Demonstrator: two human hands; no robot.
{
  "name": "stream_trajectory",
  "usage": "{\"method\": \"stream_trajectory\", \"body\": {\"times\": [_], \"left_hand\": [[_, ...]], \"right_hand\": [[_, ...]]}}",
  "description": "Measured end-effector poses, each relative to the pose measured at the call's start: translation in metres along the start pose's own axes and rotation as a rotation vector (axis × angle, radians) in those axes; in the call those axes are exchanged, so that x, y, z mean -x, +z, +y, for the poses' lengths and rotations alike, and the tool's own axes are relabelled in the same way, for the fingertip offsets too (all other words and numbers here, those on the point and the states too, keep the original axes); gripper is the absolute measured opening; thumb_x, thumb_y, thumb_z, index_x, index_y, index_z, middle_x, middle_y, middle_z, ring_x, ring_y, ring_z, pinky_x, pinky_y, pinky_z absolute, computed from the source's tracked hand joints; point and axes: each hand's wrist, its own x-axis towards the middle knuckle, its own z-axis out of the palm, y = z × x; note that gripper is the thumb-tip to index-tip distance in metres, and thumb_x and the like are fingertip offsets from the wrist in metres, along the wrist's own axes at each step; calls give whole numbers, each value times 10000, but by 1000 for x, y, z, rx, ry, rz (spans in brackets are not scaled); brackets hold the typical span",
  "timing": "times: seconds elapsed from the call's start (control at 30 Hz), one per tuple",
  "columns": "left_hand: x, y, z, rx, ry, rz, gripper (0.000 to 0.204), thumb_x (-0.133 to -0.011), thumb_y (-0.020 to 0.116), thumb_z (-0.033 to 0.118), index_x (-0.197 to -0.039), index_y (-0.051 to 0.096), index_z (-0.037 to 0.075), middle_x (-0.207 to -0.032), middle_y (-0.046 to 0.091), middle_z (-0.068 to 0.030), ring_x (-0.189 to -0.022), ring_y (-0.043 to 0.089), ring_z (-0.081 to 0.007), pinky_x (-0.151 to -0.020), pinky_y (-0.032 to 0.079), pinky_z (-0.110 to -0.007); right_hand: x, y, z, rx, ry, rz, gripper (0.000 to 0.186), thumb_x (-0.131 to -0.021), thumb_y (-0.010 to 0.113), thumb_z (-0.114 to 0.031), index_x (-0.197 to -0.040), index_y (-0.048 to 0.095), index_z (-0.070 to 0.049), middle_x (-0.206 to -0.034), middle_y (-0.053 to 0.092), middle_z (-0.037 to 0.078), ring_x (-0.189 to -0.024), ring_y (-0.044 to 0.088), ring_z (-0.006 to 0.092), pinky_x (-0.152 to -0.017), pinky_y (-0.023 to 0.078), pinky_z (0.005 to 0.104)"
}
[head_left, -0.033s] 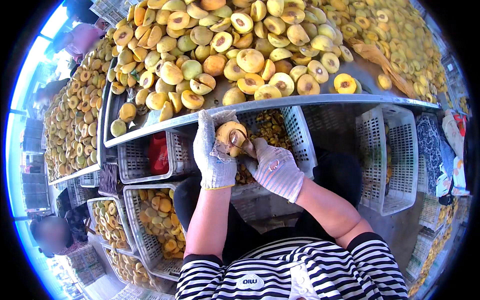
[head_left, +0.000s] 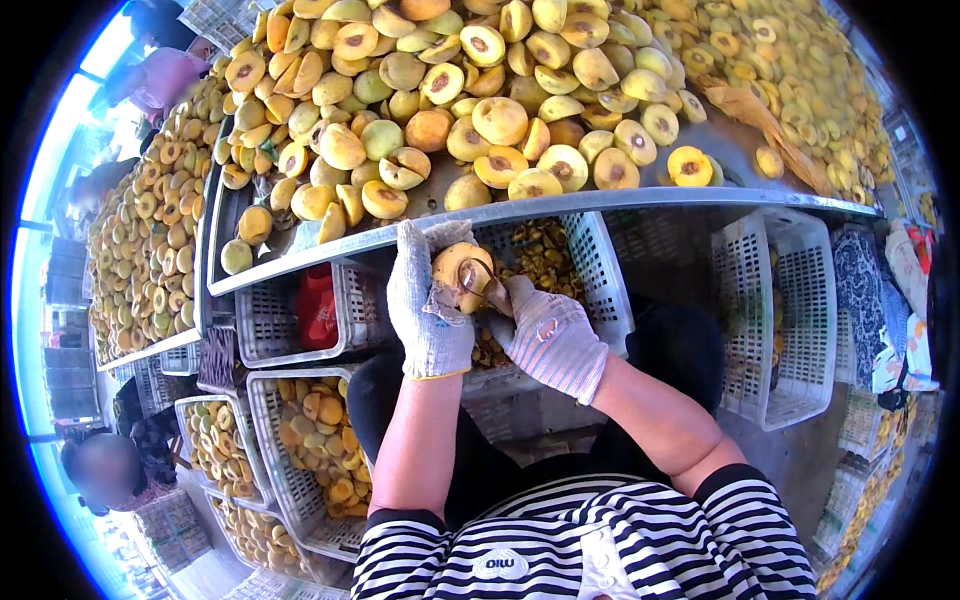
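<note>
We are noting no visible movement since the earlier frame | our left hand (head_left: 428, 312) is cupping a fruit (head_left: 450, 264) over the crate (head_left: 604, 275); our right hand (head_left: 553, 328) is apparently gripping a thin tool (head_left: 497, 295) at its cut face | we are likely working that face, next move calling for steady left support | beyond, the table (head_left: 735, 150) is bearing fruit halves (head_left: 500, 121)

Left hand (head_left: 425, 315) gloved, cupped, pointing forward; right hand (head_left: 553, 330) gloved, curled, angled inward beside it. Forearms (head_left: 420, 430) bare.
</note>
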Motion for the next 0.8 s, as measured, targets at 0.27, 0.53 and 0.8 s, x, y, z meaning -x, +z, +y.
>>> {"method": "stream_trajectory", "body": {"times": [0.27, 0.53, 0.8], "left_hand": [[21, 17, 3, -285, 161, -27, 377, -1012, 509, 329, -1029, 638, -24, -966, 688, -103, -807, 633, -135, -734, 503, -235], [5, 6, 17, -826, 327, -449, 425, -1021, 463, 313, -960, 670, -53, -990, 673, -133, -907, 642, -192, -836, 496, -306], [11, 9, 14, -1264, 654, -482, 186, -831, 703, 116, -980, 697, 6, -955, 685, -148, -860, 687, -269, -760, 539, -327]], "right_hand": [[-3, 16, 15, -74, -26, -117, 372, -981, 499, -355, -1054, 508, 10, -902, 639, 290, -945, 624, 429, -797, 475, 504], [0, 28, 35, -125, -509, 92, 346, -919, 579, -354, -1006, 560, -19, -690, 604, 146, -614, 620, 283, -582, 501, 380], [16, -26, 3, -836, 278, -445, 337, -877, 601, -348, -1005, 567, -39, -602, 528, 54, -422, 536, 159, -358, 425, 280]]}}
